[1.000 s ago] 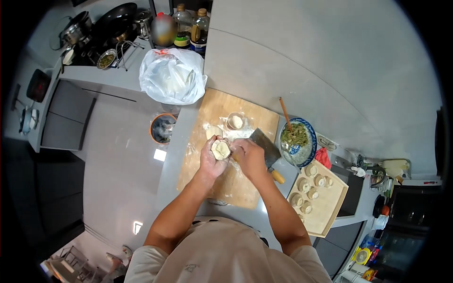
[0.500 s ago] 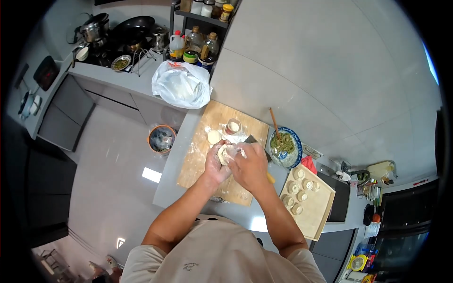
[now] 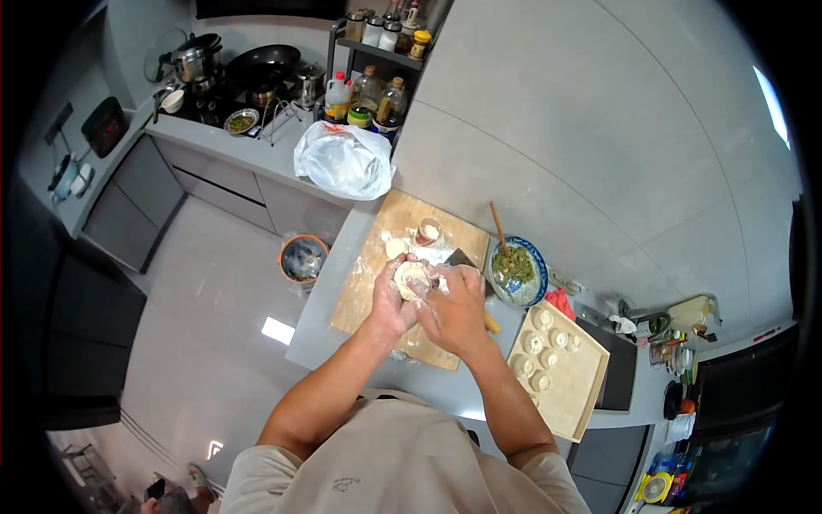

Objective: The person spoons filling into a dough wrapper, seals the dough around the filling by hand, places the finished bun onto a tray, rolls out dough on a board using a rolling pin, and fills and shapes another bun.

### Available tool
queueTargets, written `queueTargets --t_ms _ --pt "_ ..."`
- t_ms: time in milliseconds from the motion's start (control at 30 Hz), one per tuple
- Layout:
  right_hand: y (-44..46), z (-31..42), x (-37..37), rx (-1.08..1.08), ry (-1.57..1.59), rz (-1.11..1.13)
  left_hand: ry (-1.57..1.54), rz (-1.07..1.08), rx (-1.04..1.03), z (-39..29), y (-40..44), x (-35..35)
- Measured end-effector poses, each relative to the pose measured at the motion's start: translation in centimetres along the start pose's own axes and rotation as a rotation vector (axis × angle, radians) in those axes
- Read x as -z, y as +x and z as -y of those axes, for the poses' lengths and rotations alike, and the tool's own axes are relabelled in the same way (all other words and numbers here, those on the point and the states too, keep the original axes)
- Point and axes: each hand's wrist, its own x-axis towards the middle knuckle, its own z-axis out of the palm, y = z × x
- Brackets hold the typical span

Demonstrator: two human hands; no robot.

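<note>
A round, pleated dough bun (image 3: 412, 277) rests in the cupped fingers of my left hand (image 3: 390, 300), above the floured wooden board (image 3: 360, 291). My right hand (image 3: 454, 310) has its thumb and fingertips on the near right side of the bun, its fingers curled together. Flour whitens both hands. Just beyond them on the board lie a flat dough round (image 3: 396, 248) and a small cup (image 3: 428, 231) with something pale inside. A dark flat blade (image 3: 463, 260) shows partly behind my right hand. The end of a yellowish stick (image 3: 491, 323) pokes out beside my right wrist.
Right of the board stands a blue-rimmed bowl (image 3: 539, 254) of green filling with a brown-handled utensil. A wooden tray (image 3: 569, 403) holds several shaped buns. A white plastic bag (image 3: 344, 163) sits beyond the board. Down on the left is a lined bin (image 3: 303, 259).
The head view has shifted slightly, so the surroundings sit a little lower and further right. Over the bun, my right fingers have moved a little, and more of its top shows.
</note>
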Motion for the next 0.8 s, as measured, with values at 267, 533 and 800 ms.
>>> queueTargets --t_ms 267,533,800 --pt "-1.2 0.0 1.2 -0.012 0.062 -0.067 0.004 -0.001 -0.031 0.2 -0.8 0.0" --pt "-2.6 0.1 1.6 0.009 0.084 -0.077 0.07 -0.045 -0.014 1.1 -1.6 -0.2" --pt "-3.3 -0.6 1.2 -0.009 0.125 -0.134 0.115 -0.097 0.012 1.7 -2.3 -0.5"
